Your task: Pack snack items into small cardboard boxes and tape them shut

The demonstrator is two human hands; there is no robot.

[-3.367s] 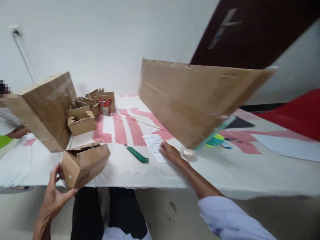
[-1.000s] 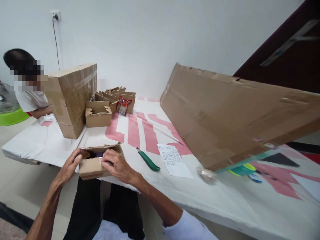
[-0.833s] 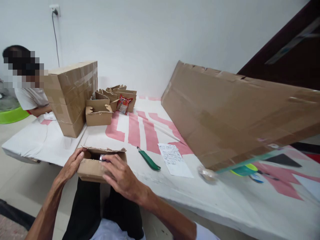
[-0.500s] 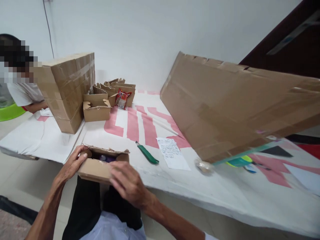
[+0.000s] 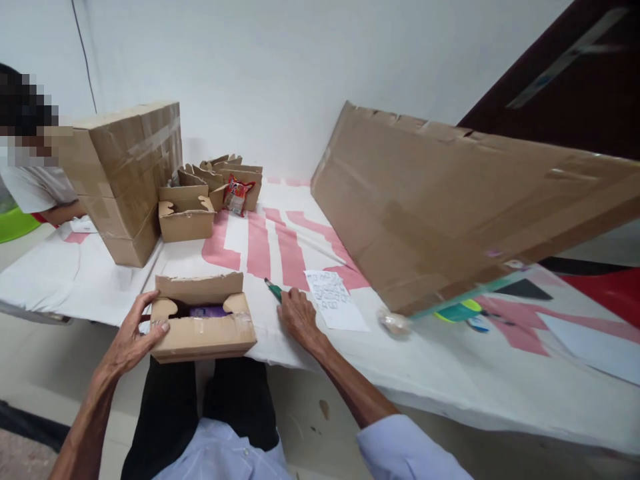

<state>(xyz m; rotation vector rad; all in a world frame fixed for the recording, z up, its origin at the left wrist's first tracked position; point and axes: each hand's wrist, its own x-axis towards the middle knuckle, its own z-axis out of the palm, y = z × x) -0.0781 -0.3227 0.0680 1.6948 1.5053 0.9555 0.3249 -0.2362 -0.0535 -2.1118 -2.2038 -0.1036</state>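
My left hand [image 5: 135, 333] grips the left end of a small cardboard box [image 5: 203, 335], its thumb on the front wall. The box sits at the table's near edge with its back flap raised, and something purple [image 5: 207, 311] shows inside. To the right, my right hand [image 5: 299, 313] is closed over the handle of a green utility knife [image 5: 273, 290] lying on the table; only the knife's front end shows past the fingers. Just beyond that hand lies a paper sheet [image 5: 336, 300] with small printed or drawn shapes.
Large taped cartons [image 5: 125, 180] stand at the left, with small open boxes [image 5: 186, 223] and a red snack packet [image 5: 237, 195] beside them. A big cardboard panel [image 5: 450, 207] leans at the right. A tape roll [image 5: 395, 323] lies near its lower corner. A co-worker [image 5: 37, 180] sits far left.
My right hand has left the box's front and moved right onto the utility knife. The box's back flap now stands higher. My left hand stays on the box.
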